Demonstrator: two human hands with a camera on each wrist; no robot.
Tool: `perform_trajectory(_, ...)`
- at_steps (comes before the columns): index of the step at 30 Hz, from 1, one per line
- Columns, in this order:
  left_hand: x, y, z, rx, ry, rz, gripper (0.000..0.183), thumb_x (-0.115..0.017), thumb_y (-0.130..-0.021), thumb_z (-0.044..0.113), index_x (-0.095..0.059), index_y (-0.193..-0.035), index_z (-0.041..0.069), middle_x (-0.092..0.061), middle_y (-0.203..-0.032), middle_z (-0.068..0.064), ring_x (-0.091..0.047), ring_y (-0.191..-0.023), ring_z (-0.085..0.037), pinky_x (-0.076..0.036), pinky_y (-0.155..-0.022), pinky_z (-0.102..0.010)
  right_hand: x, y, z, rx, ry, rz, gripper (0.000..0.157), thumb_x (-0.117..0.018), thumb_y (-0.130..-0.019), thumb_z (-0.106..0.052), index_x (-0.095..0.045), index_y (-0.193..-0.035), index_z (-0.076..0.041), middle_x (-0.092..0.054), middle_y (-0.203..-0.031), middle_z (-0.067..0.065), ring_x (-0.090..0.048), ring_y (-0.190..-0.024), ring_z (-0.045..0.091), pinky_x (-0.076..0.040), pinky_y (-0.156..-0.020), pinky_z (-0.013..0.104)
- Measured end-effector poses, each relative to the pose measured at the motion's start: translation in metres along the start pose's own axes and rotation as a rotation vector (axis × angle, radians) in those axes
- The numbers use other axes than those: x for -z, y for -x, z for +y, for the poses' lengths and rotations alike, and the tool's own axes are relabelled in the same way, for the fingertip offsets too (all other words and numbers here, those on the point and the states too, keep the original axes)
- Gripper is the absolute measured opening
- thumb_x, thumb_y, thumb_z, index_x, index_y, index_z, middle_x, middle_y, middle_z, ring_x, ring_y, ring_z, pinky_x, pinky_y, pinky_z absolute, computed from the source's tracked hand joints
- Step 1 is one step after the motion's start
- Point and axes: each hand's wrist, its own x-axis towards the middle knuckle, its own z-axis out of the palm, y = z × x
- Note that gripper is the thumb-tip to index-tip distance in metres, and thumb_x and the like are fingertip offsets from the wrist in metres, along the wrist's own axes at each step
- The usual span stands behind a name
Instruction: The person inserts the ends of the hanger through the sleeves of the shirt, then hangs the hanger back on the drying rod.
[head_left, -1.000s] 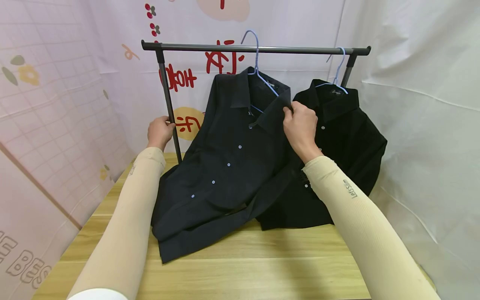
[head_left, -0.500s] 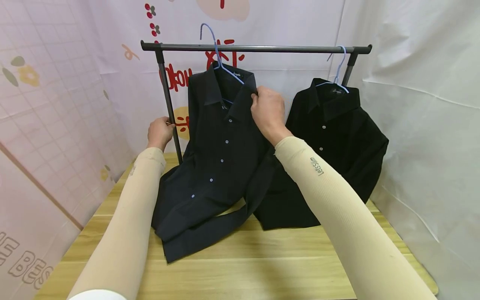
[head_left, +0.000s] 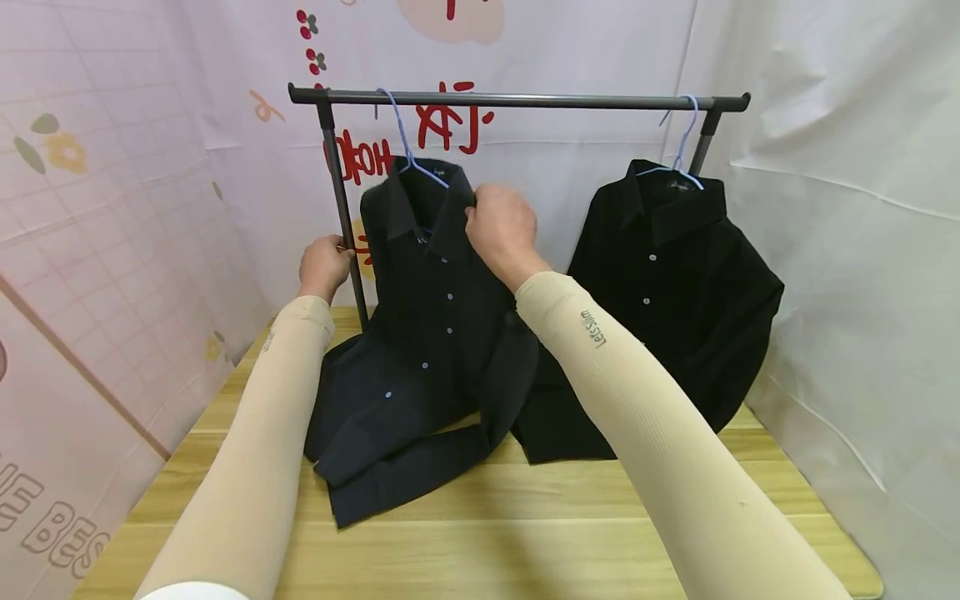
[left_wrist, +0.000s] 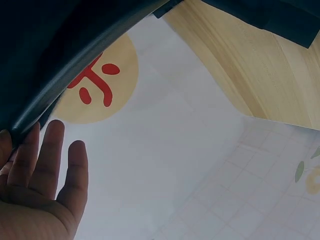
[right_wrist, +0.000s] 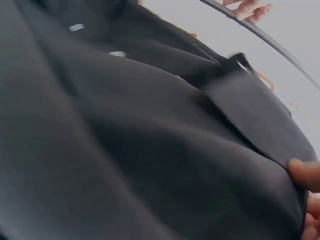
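My left hand grips the left upright post of a dark metal clothes rack. In the left wrist view, several fingers extend beside the dark post. With my right hand I pinch a black button-up shirt near its collar, at the shoulder. A blue hanger is inside that shirt, its hook over the rack's top rail near the left end. The lower shirt and a sleeve lie on the table. Close up, the right wrist view has my thumb on the dark cloth.
A second black shirt hangs on another blue hanger at the rail's right end, partly behind my right forearm. Under everything is a wooden table. Printed white cloth stands behind and at both sides.
My right hand has moved the shirt left along the rail. The hanger's hook rose above the rail, then came down over it. My left hand stayed on the post.
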Motion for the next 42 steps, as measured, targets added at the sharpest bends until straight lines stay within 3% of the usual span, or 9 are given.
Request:
perform_trajectory(5, -0.001, 0.000, 0.003, -0.004, 0.004, -0.001, 0.034, -0.046, -0.104, 0.015, -0.059, -0.129, -0.004, -0.061, -0.125, -0.025, -0.058, -0.110, -0.042, -0.046, -0.092, -0.052, -0.001, 0.004, -0.001, 0.011, 0.018, -0.083, 0.039, -0.060, -0.099, -0.029, -0.062, -0.137, -0.020, -0.067, -0.123, 0.004, -0.063, -0.098, 0.023, -0.052, -0.079, 0.039)
perform_trajectory(12, -0.002, 0.000, 0.003, 0.001, 0.007, -0.006, 0.034, -0.045, -0.104, 0.015, -0.058, -0.129, -0.004, -0.060, -0.126, -0.025, -0.057, -0.111, -0.042, -0.045, -0.093, -0.053, 0.000, 0.009, 0.004, -0.015, -0.037, -0.092, 0.048, -0.066, -0.093, -0.044, -0.061, -0.135, -0.021, -0.069, -0.110, 0.002, -0.060, -0.095, 0.022, -0.050, -0.080, 0.037)
perform_trajectory(18, -0.002, -0.002, 0.001, -0.002, 0.006, -0.004, 0.033, -0.045, -0.104, 0.015, -0.059, -0.127, -0.004, -0.061, -0.125, -0.026, -0.057, -0.109, -0.042, -0.045, -0.092, -0.053, 0.006, 0.010, 0.011, -0.052, -0.074, -0.083, 0.058, -0.058, -0.092, -0.062, -0.063, -0.131, -0.019, -0.067, -0.095, -0.001, -0.060, -0.092, 0.019, -0.049, -0.078, 0.036)
perform_trajectory(23, -0.005, -0.001, 0.000, 0.006, 0.010, 0.008, 0.033, -0.044, -0.104, 0.016, -0.058, -0.127, -0.004, -0.061, -0.125, -0.025, -0.058, -0.107, -0.042, -0.047, -0.089, -0.053, 0.014, 0.010, 0.025, -0.098, -0.088, -0.071, 0.065, -0.048, -0.094, -0.066, -0.061, -0.133, -0.015, -0.069, -0.107, 0.002, -0.061, -0.097, 0.022, -0.051, -0.082, 0.038)
perform_trajectory(27, -0.009, 0.001, -0.004, -0.016, -0.077, -0.018, 0.032, -0.043, -0.102, 0.013, -0.061, -0.121, -0.005, -0.064, -0.119, -0.026, -0.060, -0.100, -0.043, -0.049, -0.082, -0.053, 0.016, 0.012, 0.048, -0.114, -0.089, -0.035, 0.061, -0.047, -0.097, -0.062, -0.064, -0.129, -0.012, -0.070, -0.111, 0.004, -0.062, -0.097, 0.024, -0.052, -0.082, 0.042)
perform_trajectory(31, -0.014, 0.007, -0.018, -0.035, -0.204, -0.132, 0.036, -0.037, -0.100, 0.012, -0.064, -0.118, -0.005, -0.063, -0.118, -0.026, -0.059, -0.096, -0.041, -0.050, -0.078, -0.052, 0.013, 0.018, 0.076, -0.135, -0.074, -0.011, 0.057, -0.047, -0.099, -0.058, -0.065, -0.128, -0.012, -0.070, -0.109, 0.004, -0.063, -0.096, 0.026, -0.050, -0.084, 0.045)
perform_trajectory(35, -0.021, 0.018, -0.036, -0.043, -0.251, -0.210, 0.039, -0.039, -0.104, 0.018, -0.060, -0.126, -0.006, -0.059, -0.127, -0.027, -0.057, -0.110, -0.044, -0.048, -0.089, -0.056, 0.008, 0.027, 0.106, -0.153, -0.071, 0.003, 0.053, -0.048, -0.100, -0.053, -0.067, -0.127, -0.010, -0.070, -0.105, 0.008, -0.062, -0.096, 0.030, -0.049, -0.083, 0.048)
perform_trajectory(42, -0.038, 0.043, -0.062, -0.148, -0.257, -0.137, 0.051, -0.047, -0.105, 0.029, -0.050, -0.135, -0.011, -0.051, -0.132, -0.035, -0.049, -0.120, -0.052, -0.041, -0.097, -0.063, -0.010, 0.056, 0.167, -0.187, -0.064, 0.027, 0.048, -0.050, -0.102, -0.044, -0.064, -0.126, -0.005, -0.066, -0.113, 0.017, -0.060, -0.101, 0.037, -0.044, -0.090, 0.057)
